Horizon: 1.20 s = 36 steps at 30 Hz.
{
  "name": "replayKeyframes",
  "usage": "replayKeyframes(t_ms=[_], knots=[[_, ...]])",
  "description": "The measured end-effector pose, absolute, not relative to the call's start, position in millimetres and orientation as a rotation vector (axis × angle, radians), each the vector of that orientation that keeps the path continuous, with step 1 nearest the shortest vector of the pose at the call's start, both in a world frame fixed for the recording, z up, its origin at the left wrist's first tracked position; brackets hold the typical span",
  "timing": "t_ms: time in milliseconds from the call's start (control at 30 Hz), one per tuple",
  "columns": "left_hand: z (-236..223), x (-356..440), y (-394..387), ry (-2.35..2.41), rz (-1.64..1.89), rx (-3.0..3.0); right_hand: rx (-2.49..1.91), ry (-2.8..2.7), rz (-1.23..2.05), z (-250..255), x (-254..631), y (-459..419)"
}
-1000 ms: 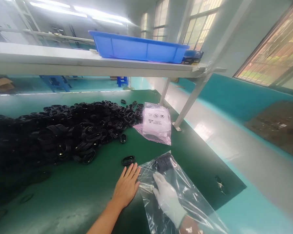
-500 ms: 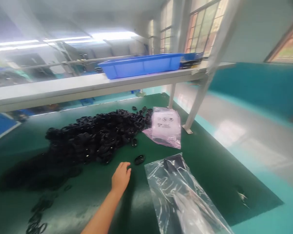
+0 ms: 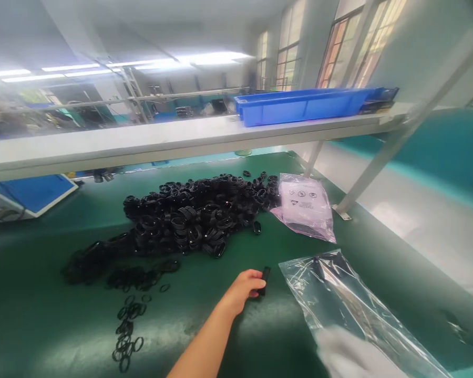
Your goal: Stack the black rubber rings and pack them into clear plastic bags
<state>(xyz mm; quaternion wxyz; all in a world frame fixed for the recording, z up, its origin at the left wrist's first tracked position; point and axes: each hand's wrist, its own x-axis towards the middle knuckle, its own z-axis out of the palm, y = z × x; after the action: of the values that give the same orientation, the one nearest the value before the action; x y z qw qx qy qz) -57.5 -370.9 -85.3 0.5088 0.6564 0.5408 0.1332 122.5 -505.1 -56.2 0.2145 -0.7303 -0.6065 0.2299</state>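
Note:
My left hand (image 3: 245, 289), bare, is closed on a black oval ring (image 3: 264, 281) that it holds on edge just above or on the green table. To the right lies a clear plastic bag (image 3: 341, 286), flat, with something dark inside its far end. A blurred white shape at the bag's near part looks like my right hand (image 3: 349, 352) in a white glove; its fingers cannot be made out. Beyond my left hand spreads a large pile of black oval rings (image 3: 193, 220), with one loose black piece (image 3: 257, 227) in front of it.
Thin black rings (image 3: 124, 341) lie scattered at the left on the green table (image 3: 205, 320). A pink-tinted bag (image 3: 307, 205) with printed symbols rests by a metal post (image 3: 364, 181). Overhead, a white shelf (image 3: 142, 137) carries a blue bin (image 3: 303, 109).
My left hand has reached the single black oval ring and closed on it, tipping it on edge. The view has swung left, and the white shape shows nearer the bag's lower left side.

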Motion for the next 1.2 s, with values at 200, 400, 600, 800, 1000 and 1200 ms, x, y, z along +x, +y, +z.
replayKeyframes(t_ms=[200, 400, 600, 800, 1000, 1200], knots=[[-66.7, -108.0, -414.1, 1.156, 0.59, 1.205, -1.071, -0.779, 1.766, -79.3, 31.1, -434.5], [-41.3, -159.9, -404.5, 1.297, 0.587, 1.627, -0.804, -0.666, 2.148, -73.4, -4.3, -433.6], [-66.8, -164.7, -403.9, 1.21, 0.701, 1.938, -0.902, -0.865, 2.192, -64.6, -13.7, -429.4], [-89.7, -160.1, -420.2, 1.404, 0.859, 2.089, -0.78, -0.687, 2.359, -80.7, -9.1, -428.5], [-93.4, -146.1, -428.5, 1.568, 0.83, 1.947, -0.787, -0.533, 2.474, -79.4, -2.2, -424.1], [-81.6, -173.6, -410.3, 1.53, 0.487, 1.941, -1.199, -0.978, 2.212, -91.1, 0.7, -430.2]])
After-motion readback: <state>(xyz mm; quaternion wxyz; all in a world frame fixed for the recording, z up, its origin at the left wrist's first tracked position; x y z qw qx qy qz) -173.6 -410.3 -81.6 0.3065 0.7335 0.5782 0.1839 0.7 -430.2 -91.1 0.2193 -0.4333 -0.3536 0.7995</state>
